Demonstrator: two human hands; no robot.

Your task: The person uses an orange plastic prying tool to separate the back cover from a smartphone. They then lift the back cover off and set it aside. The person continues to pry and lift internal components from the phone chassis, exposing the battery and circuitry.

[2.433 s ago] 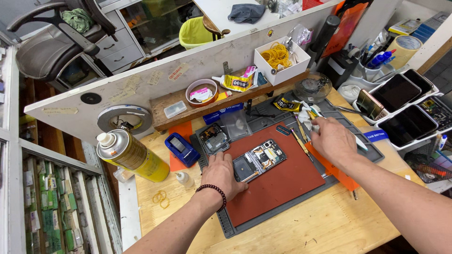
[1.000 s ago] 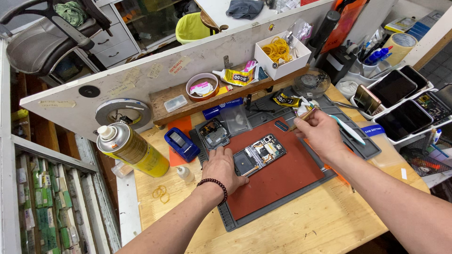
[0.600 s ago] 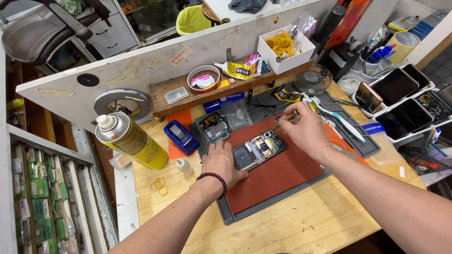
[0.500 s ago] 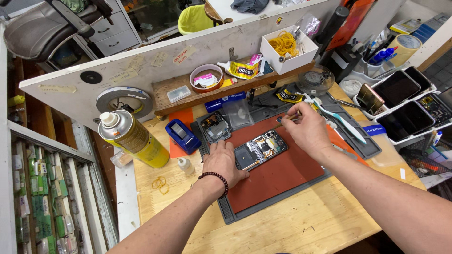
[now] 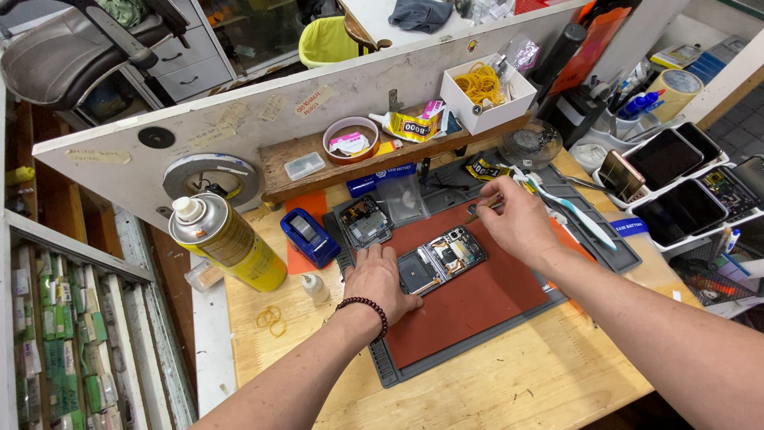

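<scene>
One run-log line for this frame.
left hand: steadies opened phone | right hand: holds thin tool | surface: red mat

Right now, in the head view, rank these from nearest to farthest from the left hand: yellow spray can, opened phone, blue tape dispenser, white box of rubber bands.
1. Opened phone: touching the left hand.
2. Blue tape dispenser: up-left.
3. Yellow spray can: farther left.
4. White box of rubber bands: back shelf, right.

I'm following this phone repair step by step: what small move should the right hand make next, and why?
Probably bring the thin tool down onto the opened phone. The right hand pinches the tool just above the phone's far end, its tip not yet touching, while the left hand presses the near end flat on the red mat.
</scene>
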